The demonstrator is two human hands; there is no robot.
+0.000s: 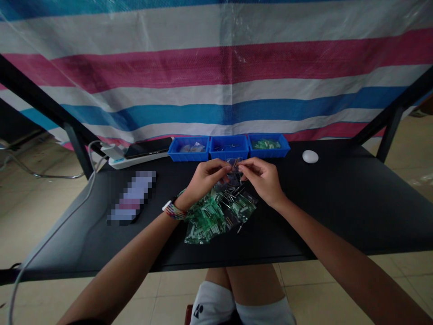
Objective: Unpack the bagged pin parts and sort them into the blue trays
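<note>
My left hand (204, 177) and my right hand (263, 178) meet above the black table (338, 203), both pinched on a small clear plastic bag (234, 168) held between them. Below the hands lies a heap of several small clear bags with green parts (216, 214). A beaded band sits on my left wrist. Behind the hands stand three blue trays in a row: the left tray (188, 150) with clear bags, the middle tray (229, 147) with a few thin pieces, the right tray (268, 145) with green parts.
A white power strip (135, 159) with a dark phone on it lies at the back left, its cable running off the table's left edge. A blurred flat object (131, 197) lies left of the heap. A white round object (310, 156) sits at the right. A striped tarp hangs behind.
</note>
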